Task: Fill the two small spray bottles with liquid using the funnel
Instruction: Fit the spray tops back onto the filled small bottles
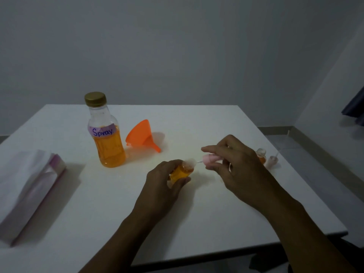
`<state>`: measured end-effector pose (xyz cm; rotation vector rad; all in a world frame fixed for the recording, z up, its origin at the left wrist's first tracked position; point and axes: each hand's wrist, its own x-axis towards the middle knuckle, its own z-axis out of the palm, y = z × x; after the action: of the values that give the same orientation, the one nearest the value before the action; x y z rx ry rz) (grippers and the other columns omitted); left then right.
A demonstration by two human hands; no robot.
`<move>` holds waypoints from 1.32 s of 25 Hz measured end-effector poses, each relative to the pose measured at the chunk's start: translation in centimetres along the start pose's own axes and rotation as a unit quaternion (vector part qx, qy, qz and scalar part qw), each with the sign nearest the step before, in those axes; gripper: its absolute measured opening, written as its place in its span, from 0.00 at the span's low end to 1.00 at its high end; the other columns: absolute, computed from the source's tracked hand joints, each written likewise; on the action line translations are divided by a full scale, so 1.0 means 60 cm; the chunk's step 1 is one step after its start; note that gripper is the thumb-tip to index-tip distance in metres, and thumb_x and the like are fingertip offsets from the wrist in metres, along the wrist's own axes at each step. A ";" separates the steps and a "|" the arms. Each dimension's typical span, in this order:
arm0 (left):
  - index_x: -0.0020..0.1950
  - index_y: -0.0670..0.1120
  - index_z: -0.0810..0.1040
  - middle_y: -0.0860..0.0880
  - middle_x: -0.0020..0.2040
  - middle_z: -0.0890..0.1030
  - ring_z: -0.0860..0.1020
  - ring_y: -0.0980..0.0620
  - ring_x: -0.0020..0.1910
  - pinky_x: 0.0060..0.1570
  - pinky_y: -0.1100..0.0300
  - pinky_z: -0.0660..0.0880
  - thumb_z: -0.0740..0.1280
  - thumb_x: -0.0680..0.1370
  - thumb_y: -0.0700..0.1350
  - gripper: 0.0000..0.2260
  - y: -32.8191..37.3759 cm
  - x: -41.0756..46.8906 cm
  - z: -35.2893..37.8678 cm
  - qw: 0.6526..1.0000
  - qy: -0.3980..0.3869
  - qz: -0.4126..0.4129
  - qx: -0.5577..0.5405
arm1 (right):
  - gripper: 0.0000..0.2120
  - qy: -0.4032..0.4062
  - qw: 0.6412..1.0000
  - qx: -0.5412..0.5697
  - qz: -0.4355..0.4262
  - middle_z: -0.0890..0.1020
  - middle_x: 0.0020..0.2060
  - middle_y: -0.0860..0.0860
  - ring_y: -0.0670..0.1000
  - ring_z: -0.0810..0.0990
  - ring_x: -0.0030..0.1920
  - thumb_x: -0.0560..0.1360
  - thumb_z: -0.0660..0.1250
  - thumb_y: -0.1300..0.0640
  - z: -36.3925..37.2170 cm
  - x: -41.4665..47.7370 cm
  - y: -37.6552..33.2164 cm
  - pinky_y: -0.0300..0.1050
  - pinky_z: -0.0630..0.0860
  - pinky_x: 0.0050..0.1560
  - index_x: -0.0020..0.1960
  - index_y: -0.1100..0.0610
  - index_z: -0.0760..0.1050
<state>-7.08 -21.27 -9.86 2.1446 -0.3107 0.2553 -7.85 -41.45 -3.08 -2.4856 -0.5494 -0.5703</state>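
My left hand (163, 180) grips a small spray bottle (182, 171) filled with orange liquid, tilted with its open neck toward the right. My right hand (234, 164) pinches a pink spray top (211, 159), its thin tube pointing at that neck. Behind my right hand stands a second small bottle (261, 155) with orange liquid and no top; its pink spray top (272, 160) lies beside it. The orange funnel (142, 135) lies on its side on the white table (197, 213). A large capped bottle (106, 133) labelled "Spray" holds orange liquid.
A white and pink packet (27, 190) lies at the table's left. The table's right edge (307, 184) drops to a tiled floor, and the front edge is near my forearms. A grey wall stands behind.
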 end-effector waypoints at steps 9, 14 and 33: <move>0.66 0.57 0.72 0.53 0.62 0.78 0.72 0.57 0.53 0.49 0.74 0.63 0.68 0.75 0.54 0.19 0.006 -0.005 0.006 0.997 -0.040 0.033 0.055 | 0.07 -0.078 0.997 0.010 0.010 0.78 0.42 0.42 0.38 0.76 0.39 0.74 0.75 0.51 0.010 0.010 -0.014 0.27 0.70 0.37 0.47 0.53 0.81; 0.64 0.58 0.74 0.53 0.60 0.79 0.74 0.56 0.52 0.48 0.68 0.69 0.67 0.74 0.56 0.18 0.002 -0.001 -0.001 0.997 -0.031 0.040 0.056 | 0.22 -0.102 0.990 0.005 0.102 0.75 0.42 0.36 0.40 0.76 0.38 0.68 0.70 0.31 -0.001 0.008 -0.011 0.33 0.72 0.41 0.57 0.41 0.74; 0.63 0.56 0.75 0.53 0.59 0.80 0.74 0.55 0.52 0.51 0.63 0.71 0.68 0.74 0.54 0.18 0.012 -0.003 -0.004 0.993 -0.029 0.069 0.093 | 0.22 -0.093 0.983 0.074 0.142 0.82 0.39 0.42 0.43 0.81 0.37 0.71 0.68 0.31 -0.003 -0.013 -0.001 0.36 0.77 0.36 0.56 0.44 0.76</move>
<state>-7.49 -21.44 -9.19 2.3202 -0.4854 0.3125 -8.60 -41.74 -3.30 -2.4283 -0.2839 -0.1793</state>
